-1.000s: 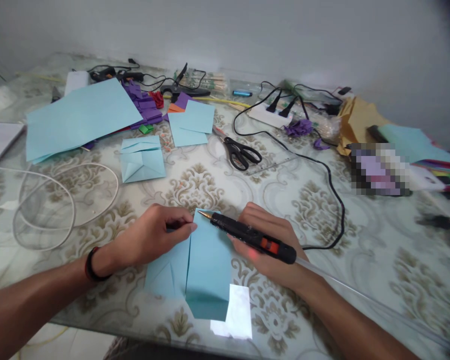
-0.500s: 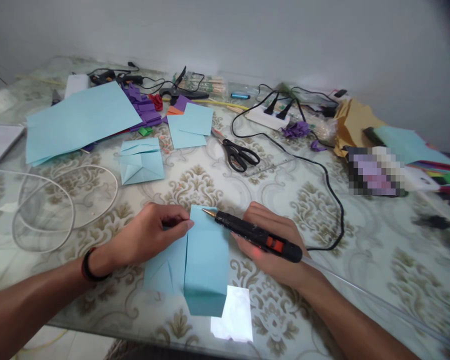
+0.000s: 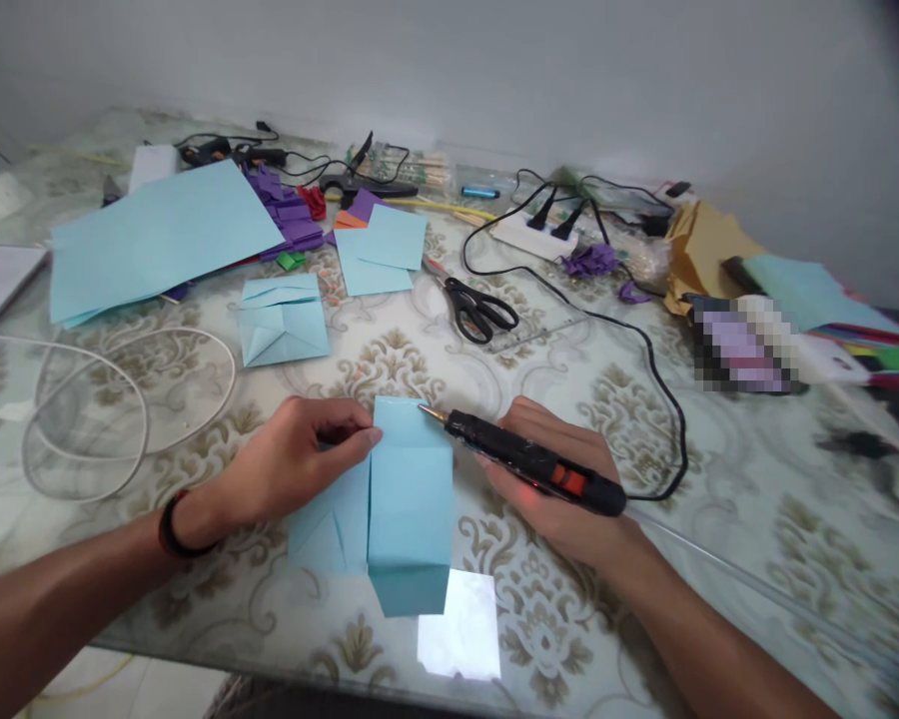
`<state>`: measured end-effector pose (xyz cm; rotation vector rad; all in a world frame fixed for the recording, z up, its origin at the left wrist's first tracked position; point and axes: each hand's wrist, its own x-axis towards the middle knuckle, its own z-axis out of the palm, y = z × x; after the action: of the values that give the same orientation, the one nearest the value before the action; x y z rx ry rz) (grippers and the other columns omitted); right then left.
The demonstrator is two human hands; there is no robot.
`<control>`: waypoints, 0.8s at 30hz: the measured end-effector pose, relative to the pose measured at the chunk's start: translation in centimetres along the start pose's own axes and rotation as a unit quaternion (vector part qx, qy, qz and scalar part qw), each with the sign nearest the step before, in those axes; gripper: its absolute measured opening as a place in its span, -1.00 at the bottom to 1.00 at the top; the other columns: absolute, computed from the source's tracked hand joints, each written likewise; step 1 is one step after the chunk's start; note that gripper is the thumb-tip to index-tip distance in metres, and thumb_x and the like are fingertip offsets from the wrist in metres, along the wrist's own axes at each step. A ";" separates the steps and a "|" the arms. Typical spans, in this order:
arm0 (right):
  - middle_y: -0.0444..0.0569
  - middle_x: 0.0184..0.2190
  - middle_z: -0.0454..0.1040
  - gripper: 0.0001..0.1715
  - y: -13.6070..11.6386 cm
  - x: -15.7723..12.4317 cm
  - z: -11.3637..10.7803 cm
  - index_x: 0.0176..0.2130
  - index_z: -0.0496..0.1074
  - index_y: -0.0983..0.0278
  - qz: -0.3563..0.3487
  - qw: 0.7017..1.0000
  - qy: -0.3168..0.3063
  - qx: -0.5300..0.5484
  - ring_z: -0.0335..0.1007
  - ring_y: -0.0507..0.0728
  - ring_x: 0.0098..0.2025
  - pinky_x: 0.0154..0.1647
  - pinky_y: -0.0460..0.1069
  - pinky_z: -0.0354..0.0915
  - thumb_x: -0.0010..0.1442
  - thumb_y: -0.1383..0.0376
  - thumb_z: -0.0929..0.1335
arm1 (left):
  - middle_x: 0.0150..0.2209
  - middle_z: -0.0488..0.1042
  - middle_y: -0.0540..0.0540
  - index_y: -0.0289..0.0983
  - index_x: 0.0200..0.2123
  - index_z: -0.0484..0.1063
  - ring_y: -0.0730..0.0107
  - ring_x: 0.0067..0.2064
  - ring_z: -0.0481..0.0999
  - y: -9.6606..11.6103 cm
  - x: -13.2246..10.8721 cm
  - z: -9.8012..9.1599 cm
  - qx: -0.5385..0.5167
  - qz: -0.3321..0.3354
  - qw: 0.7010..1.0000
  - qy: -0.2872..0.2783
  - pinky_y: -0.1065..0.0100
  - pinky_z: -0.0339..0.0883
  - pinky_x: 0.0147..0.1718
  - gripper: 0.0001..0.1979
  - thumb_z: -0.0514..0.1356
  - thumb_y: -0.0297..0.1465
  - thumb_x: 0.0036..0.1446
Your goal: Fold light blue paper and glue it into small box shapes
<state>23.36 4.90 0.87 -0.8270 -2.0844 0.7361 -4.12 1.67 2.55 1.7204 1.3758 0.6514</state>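
Head view: left hand (image 3: 296,457) pinches blue paper (image 3: 411,509), right hand (image 3: 567,436) grips glue gun (image 3: 528,456); packet (image 3: 403,160) holds sticks (image 3: 433,172).

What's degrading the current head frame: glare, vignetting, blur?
Head view: hard white glare on the tabletop below the folded blue paper; head view: upper right corner nearly black; head view: pixelated patch hides an item at right; head view: far right looks soft, scissors clearer; head view: red glow on the right hand below the glue gun.
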 end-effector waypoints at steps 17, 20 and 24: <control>-0.15 -0.53 0.26 -0.69 -0.3 0.0 -0.6 -0.44 0.31 0.19 0.024 1.000 0.002 -0.007 0.19 0.09 -0.45 -0.44 0.03 0.11 0.29 0.44 0.40 | -0.45 0.41 0.09 -0.26 -0.40 0.48 0.50 -0.40 0.31 -0.5 0.0 -0.7 -0.029 0.005 0.999 0.036 0.42 0.16 -0.43 -0.70 0.19 -0.24 0.36; -0.15 -0.53 0.27 -0.70 -0.2 0.0 -0.7 -0.43 0.33 0.18 0.031 0.999 -0.001 -0.010 0.21 0.10 -0.45 -0.44 0.03 0.12 0.29 0.43 0.40 | -0.46 0.39 0.09 -0.26 -0.41 0.48 0.50 -0.41 0.29 -0.3 0.1 -0.9 -0.034 0.003 0.999 0.042 0.42 0.13 -0.46 -0.69 0.20 -0.23 0.36; -0.14 -0.53 0.30 -0.73 -0.1 -0.1 -0.7 -0.42 0.36 0.17 0.038 0.999 0.000 -0.014 0.24 0.12 -0.44 -0.43 0.04 0.15 0.31 0.38 0.41 | -0.47 0.38 0.08 -0.26 -0.40 0.50 0.50 -0.43 0.27 -0.3 0.2 -1.2 -0.037 0.000 0.998 0.055 0.43 0.10 -0.49 -0.70 0.20 -0.22 0.35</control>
<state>23.90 4.91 1.31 -0.9257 -2.0772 0.7481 -5.18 2.20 2.87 1.6463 1.4093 0.7987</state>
